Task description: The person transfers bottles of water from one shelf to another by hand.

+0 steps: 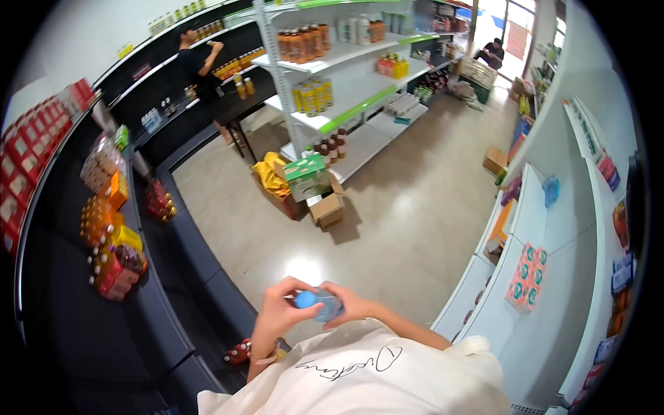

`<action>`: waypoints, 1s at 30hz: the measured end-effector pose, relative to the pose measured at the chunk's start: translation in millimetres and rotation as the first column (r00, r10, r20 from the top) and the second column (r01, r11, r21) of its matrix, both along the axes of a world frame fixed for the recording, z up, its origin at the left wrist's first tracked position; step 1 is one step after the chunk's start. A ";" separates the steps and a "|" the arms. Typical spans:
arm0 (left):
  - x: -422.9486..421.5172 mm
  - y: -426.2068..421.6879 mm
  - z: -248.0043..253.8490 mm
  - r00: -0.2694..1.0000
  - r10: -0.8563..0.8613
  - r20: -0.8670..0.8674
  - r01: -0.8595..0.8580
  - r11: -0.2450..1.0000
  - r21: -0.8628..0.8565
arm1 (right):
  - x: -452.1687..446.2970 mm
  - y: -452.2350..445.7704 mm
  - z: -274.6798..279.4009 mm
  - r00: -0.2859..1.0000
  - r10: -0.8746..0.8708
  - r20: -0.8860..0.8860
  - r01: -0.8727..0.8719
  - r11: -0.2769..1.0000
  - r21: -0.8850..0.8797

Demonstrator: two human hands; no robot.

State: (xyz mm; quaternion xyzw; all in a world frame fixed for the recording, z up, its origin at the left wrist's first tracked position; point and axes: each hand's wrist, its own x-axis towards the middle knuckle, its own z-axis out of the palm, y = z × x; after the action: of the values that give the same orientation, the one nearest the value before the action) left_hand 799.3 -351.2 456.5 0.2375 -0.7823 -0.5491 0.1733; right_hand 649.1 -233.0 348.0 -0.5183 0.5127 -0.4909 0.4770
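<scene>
A clear bluish bottle (330, 306) with a light blue cap is held between both hands in front of the person's white shirt. My left hand (287, 306) has its fingers curved round the cap end. Around the bottle's body, on its right side, my right hand (348, 304) is closed. The bottle lies tilted, its cap toward the left hand. Part of its body is hidden by the fingers.
Dark shelves (166, 311) with bottle packs (119, 271) run along the left; white shelves (505, 332) stand at the right. Open cartons (326, 209) sit on the floor ahead. A person (196, 69) stands at the back left shelves; another person (492, 53) is near the doorway.
</scene>
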 end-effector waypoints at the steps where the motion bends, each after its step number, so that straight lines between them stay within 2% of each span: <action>1: -21.1 5.2 0.8 0.999 -0.031 0.025 0.030 0.998 0.060 | -23.0 19.8 -3.4 1.000 -0.014 0.000 0.014 1.000 0.004; 2: -46.4 11.5 -3.3 0.999 -0.045 0.025 0.043 0.997 0.064 | -43.7 39.1 -4.8 0.996 -0.078 0.045 0.077 0.996 0.035; 3: -75.1 20.5 -10.8 0.990 -0.141 0.010 0.140 0.989 0.053 | -59.9 54.3 -8.1 0.986 -0.144 0.087 0.138 0.988 0.068; 4: -106.2 29.6 -21.1 0.973 -0.231 -0.018 0.231 0.972 0.035 | -74.8 67.8 -17.8 0.986 -0.153 0.073 0.148 0.987 0.068; 5: -132.6 38.6 -31.9 0.938 -0.346 0.003 0.345 0.937 0.054 | -85.3 82.0 -31.3 0.966 -0.256 0.034 0.256 0.967 0.016; 6: -154.5 39.7 -34.7 0.935 -0.355 -0.012 0.355 0.934 0.050 | -99.3 91.4 -42.3 0.934 -0.357 0.002 0.357 0.933 -0.041; 8: -194.6 48.4 -37.5 0.868 -0.497 0.012 0.489 0.858 0.158 | -122.8 114.8 -51.1 0.935 -0.353 0.034 0.352 0.936 0.016; 9: -214.5 47.1 -39.1 0.845 -0.534 -0.029 0.533 0.836 0.128 | -117.1 125.5 -52.9 0.884 -0.463 0.069 0.461 0.886 0.042; 10: -232.7 37.7 -37.7 0.846 -0.529 -0.060 0.532 0.836 0.134 | -126.5 128.6 -53.9 0.809 -0.579 0.099 0.577 0.815 0.050; 11: -243.5 30.7 -42.0 0.867 -0.492 -0.085 0.498 0.844 0.199 | -149.4 133.1 -52.4 0.807 -0.568 0.163 0.567 0.822 0.054; 12: -251.7 20.4 -48.8 0.902 -0.419 -0.104 0.430 0.851 0.302 | -171.2 142.2 -48.8 0.815 -0.575 0.072 0.574 0.818 0.033; 13: -253.1 10.3 -58.6 0.943 -0.323 -0.085 0.326 0.837 0.439 | -186.6 143.4 -44.3 0.799 -0.594 0.088 0.595 0.804 0.020; 15: -262.3 2.9 -82.6 0.986 -0.165 0.009 0.115 0.727 0.676 | -211.2 146.0 -49.2 0.766 -0.633 0.111 0.638 0.770 -0.015; 17: -307.4 15.1 -109.5 0.984 -0.169 0.050 0.077 0.665 0.743 | -207.5 156.0 -69.2 0.652 -0.699 0.294 0.738 0.674 -0.034; 18: -345.7 28.2 -117.4 0.976 -0.218 -0.027 0.181 0.729 0.660 | -226.7 151.8 -70.0 0.633 -0.712 0.305 0.753 0.657 -0.027; 20: -377.9 51.7 -115.7 0.924 -0.373 -0.090 0.323 0.632 0.704 | -264.7 146.2 -72.4 0.566 -0.741 0.361 0.789 0.614 0.023; 21: -397.5 66.6 -132.0 0.833 -0.494 -0.249 0.527 0.570 0.631 | -275.7 146.8 -81.8 0.541 -0.775 0.327 0.801 0.594 0.080; 22: -425.2 72.2 -142.5 0.688 -0.602 -0.405 0.717 0.480 0.506 | -294.7 140.1 -79.3 0.528 -0.785 0.324 0.814 0.577 0.071; 23: -445.8 67.1 -147.7 0.667 -0.616 -0.419 0.724 0.402 0.560 | -315.8 132.0 -71.6 0.474 -0.790 0.389 0.853 0.521 0.018; 24: -467.0 65.6 -142.2 0.647 -0.686 -0.334 0.735 0.442 0.515 | -340.6 121.9 -63.0 0.422 -0.784 0.455 0.888 0.459 -0.032; 25: -494.4 62.6 -133.7 0.604 -0.724 -0.333 0.763 0.405 0.503 | -361.2 111.9 -58.7 0.362 -0.771 0.523 0.918 0.391 -0.060; 27: -553.6 52.3 -123.4 0.545 -0.772 -0.328 0.794 0.347 0.499 | -412.6 88.8 -65.8 0.305 -0.787 0.536 0.945 0.321 -0.066; 29: -596.7 43.6 -120.7 0.524 -0.794 -0.308 0.833 0.401 0.381 | -452.9 69.2 -62.6 0.238 -0.811 0.534 0.970 0.220 -0.099; 30: -614.3 38.0 -121.9 0.513 -0.799 -0.313 0.839 0.390 0.379 | -470.8 64.7 -61.3 0.232 -0.816 0.530 0.972 0.209 -0.103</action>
State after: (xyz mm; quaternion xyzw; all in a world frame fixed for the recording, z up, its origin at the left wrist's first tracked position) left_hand 184.9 -313.2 334.5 -0.1653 -0.6236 -0.7484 -0.1540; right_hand 178.3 -168.3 286.7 -0.0990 0.5018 -0.8576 0.0543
